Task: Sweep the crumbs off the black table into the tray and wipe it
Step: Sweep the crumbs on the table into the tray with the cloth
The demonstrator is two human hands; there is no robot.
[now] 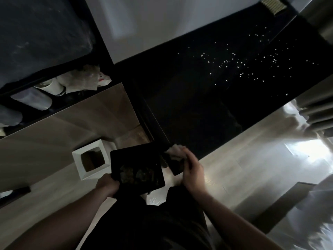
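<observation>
A long black table runs from the lower middle to the upper right of the head view. White crumbs lie scattered over its far half. My left hand grips the near edge of a black tray, held just off the table's near end. Dark bits lie inside the tray. My right hand holds a pale crumpled cloth at the table's near corner. Both hands are far from the crumbs.
A white square bin stands on the floor left of the tray. A dark shelf unit with containers and plastic bags sits at upper left. Curtains hang on the right. A folded striped cloth lies at the table's far end.
</observation>
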